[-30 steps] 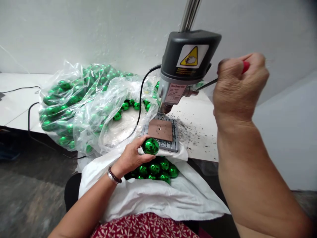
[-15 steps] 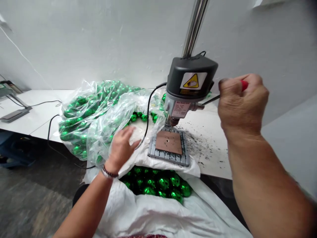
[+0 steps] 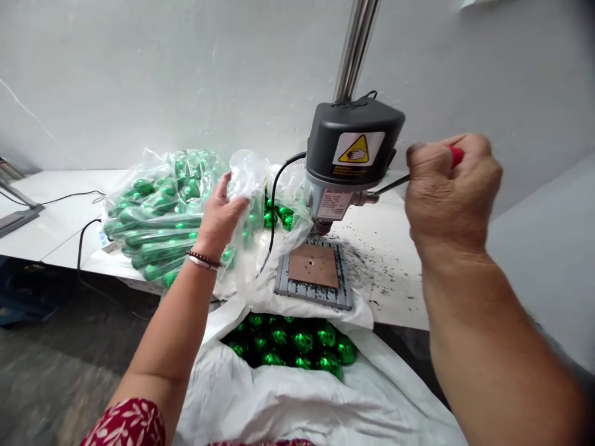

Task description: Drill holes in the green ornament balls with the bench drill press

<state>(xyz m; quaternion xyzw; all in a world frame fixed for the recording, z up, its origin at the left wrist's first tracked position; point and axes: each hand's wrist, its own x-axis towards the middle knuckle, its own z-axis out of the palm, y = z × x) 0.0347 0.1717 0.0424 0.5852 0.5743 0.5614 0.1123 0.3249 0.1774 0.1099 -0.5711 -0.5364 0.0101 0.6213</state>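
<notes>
My right hand (image 3: 453,192) is wrapped round the red-ended feed lever (image 3: 393,184) of a small bench drill press (image 3: 356,148). On its grooved grey base (image 3: 344,291) lies a brown square board (image 3: 320,275) with a small hole, below the drill chuck. To the left, my left hand (image 3: 220,214) grips a bunched part of a clear plastic bag (image 3: 246,173), lifting it off the table. Shiny green balls (image 3: 279,214) show at the bag's opening. More green balls (image 3: 302,341) rest in a white cloth sack (image 3: 288,396) in front of the base.
Dark shavings (image 3: 367,266) are scattered on the white table (image 3: 404,303) right of the base. A black cable (image 3: 275,198) hangs from the drill head past the bag. Another full bag of green balls (image 3: 149,229) sits at the left. A blue stool (image 3: 21,291) stands below.
My left hand has moved up and away from the table's front edge and taken hold of the plastic bag, pulling it upward. My right hand remains on the lever.
</notes>
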